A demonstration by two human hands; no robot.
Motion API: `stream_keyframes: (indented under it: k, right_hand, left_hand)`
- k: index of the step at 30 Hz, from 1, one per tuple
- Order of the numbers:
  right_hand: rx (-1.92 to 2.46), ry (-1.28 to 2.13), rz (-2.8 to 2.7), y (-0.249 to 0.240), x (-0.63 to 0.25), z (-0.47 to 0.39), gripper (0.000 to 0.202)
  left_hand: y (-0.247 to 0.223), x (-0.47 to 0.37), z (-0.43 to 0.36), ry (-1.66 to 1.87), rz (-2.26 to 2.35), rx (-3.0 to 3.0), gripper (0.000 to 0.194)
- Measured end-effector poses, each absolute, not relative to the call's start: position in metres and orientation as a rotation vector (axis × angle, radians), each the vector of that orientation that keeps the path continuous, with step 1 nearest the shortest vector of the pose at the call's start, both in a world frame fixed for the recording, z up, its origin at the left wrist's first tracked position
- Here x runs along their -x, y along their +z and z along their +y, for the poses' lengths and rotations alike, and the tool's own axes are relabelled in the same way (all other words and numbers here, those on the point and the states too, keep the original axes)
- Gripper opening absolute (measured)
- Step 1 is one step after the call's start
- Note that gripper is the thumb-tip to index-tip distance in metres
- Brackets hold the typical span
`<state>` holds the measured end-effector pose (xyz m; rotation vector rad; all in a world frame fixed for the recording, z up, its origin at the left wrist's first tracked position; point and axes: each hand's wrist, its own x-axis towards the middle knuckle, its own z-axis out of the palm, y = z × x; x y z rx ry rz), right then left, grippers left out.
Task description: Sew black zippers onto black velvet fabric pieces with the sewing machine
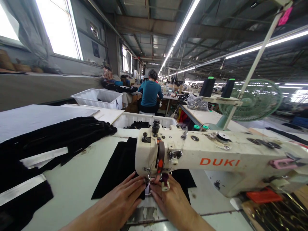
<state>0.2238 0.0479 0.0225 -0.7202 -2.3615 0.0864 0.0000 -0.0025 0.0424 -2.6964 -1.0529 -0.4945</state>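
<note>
A white sewing machine (202, 152) lettered DUKI stands before me, with black fabric (115, 171) spread beneath its head. My left hand (120, 202) lies flat on this fabric, fingers stretched towards the presser foot (148, 180). From the other side, my right hand (174, 199) rests at the same spot, fingers extended and partly hidden behind the machine's fittings. A small white strip (147, 188) shows between the two sets of fingertips, close under the needle area. Whether the fingertips pinch the strip or only press beside it is unclear.
Black fabric pieces (60, 138) with white strips are heaped left. White bins (98, 98) stand beyond the table, where a person in a teal top (150, 93) sits facing away. Thread cones (207, 87) and a green fan (250, 99) are right. An orange-red tray (264, 196) sits lower right.
</note>
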Motion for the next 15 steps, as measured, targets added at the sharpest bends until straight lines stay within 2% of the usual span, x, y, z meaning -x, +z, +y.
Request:
stream_keyframes:
  k: [8, 15]
  right_hand:
    - [0.763, 0.101, -2.368, 0.0328, -0.2313, 0.0502, 0.010]
    - [0.744, 0.112, -2.353, 0.0310, -0.2328, 0.0510, 0.013]
  left_hand:
    - [0.0391, 0.0034, -0.0054, -0.603, -1.102, 2.674, 0.035]
    - [0.0379, 0.0039, -0.0079, -0.611, -1.108, 2.650, 0.039]
